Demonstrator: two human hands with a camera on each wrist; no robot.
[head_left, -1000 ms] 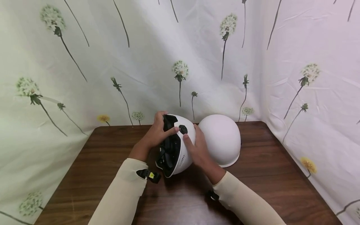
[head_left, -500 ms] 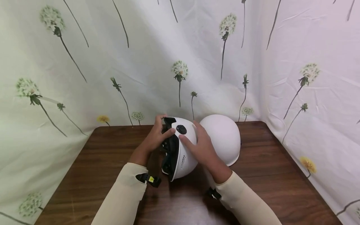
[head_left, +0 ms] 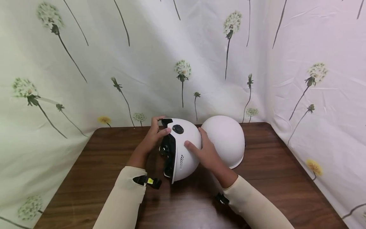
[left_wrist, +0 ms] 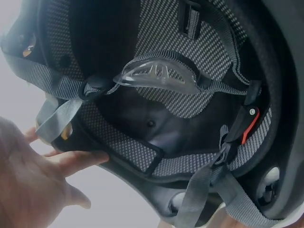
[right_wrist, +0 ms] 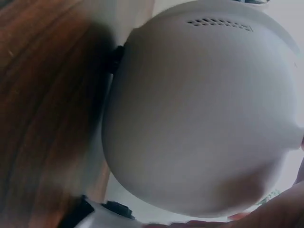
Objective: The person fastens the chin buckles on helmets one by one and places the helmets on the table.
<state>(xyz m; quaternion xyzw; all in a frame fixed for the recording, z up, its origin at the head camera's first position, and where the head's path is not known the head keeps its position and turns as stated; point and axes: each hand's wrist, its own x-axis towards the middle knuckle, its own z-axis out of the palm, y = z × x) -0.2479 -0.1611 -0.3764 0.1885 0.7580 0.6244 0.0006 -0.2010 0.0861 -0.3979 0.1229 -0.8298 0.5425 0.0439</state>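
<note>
A white helmet (head_left: 187, 136) with a black round knob lies on its side in the head view, its opening turned left. My left hand (head_left: 152, 138) grips its rim at the far edge, thumb on the outer shell. My right hand (head_left: 208, 152) holds the rounded crown, with its thumb on top. The left wrist view shows the padded inside (left_wrist: 175, 90), grey straps (left_wrist: 45, 78), a clear chin cup (left_wrist: 159, 76) and a buckle with a red tab (left_wrist: 251, 127). The smooth shell (right_wrist: 199, 114) fills the right wrist view.
A second white helmet (head_left: 224, 140) sits dome up on the brown wooden table (head_left: 271, 178), close against the right hand. A white cloth (head_left: 148, 63) printed with dandelions hangs behind the table and along its sides.
The helmet has turned in both hands, so less of its inside shows and the knob has shifted left. My left hand has moved slightly left with the rim. The second helmet stays put.
</note>
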